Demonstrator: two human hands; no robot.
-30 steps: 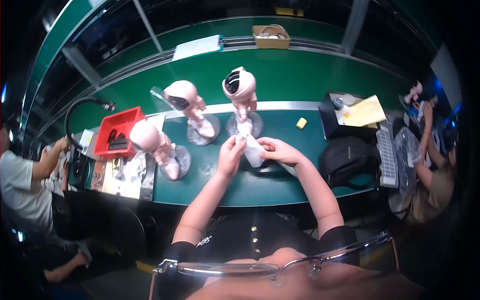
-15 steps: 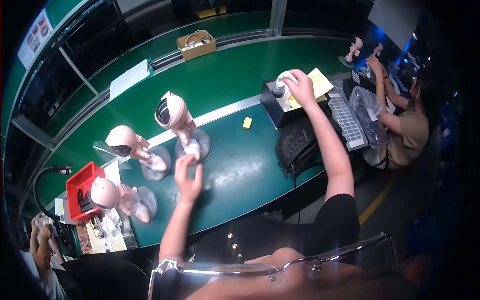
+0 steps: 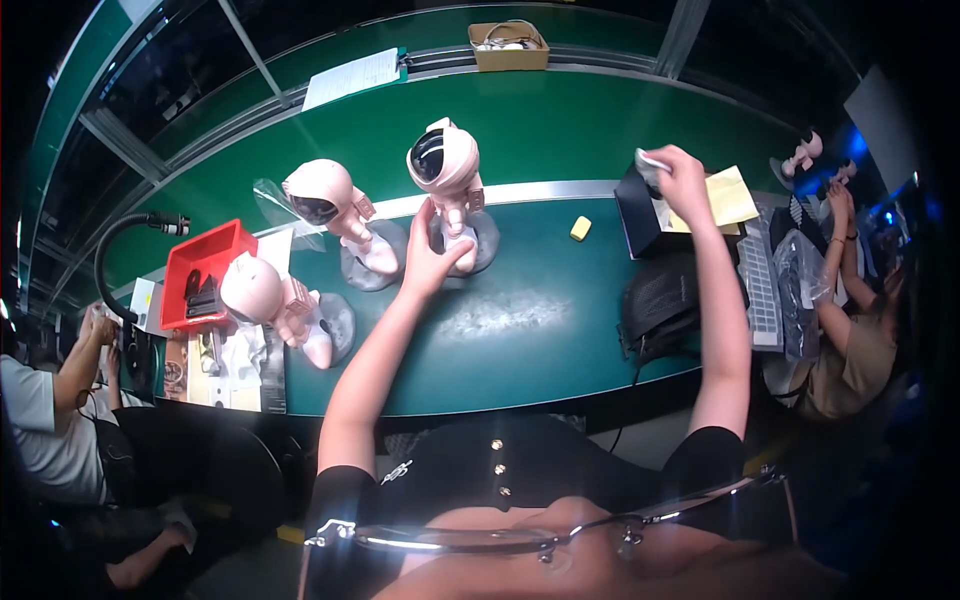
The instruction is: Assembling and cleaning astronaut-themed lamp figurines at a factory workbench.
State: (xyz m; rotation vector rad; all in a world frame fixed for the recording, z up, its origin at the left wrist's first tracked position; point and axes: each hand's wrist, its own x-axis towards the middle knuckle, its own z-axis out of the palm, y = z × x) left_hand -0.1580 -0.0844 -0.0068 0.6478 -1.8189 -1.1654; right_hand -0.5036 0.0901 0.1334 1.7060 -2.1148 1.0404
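A pale pink astronaut figurine (image 3: 448, 165) with a dark visor stands on a round grey base, rear in a group of three. My left hand (image 3: 432, 262) is at its lower body, fingers along one side and thumb across the leg. The second figurine (image 3: 335, 190) stands just left of it, and the third (image 3: 255, 288) is nearer, at the lower left. Over on the right, my right hand (image 3: 682, 182) pinches a crumpled white cloth (image 3: 650, 163) above a black box (image 3: 638, 222). The cloth partly hides the box's contents.
Left are a red bin (image 3: 212, 265) with dark parts and a gooseneck (image 3: 105, 255). A yellow block (image 3: 580, 228), yellow paper (image 3: 732, 198), black mesh bag (image 3: 660, 305) and keyboard (image 3: 762, 285) lie rightward. Co-workers sit both sides; a clipboard (image 3: 355, 78) and cardboard box (image 3: 510, 55) are behind.
My left hand has moved up from beside the rear figurine's base onto its lower body. The right hand still holds the cloth near the black box. The whole view has shifted.
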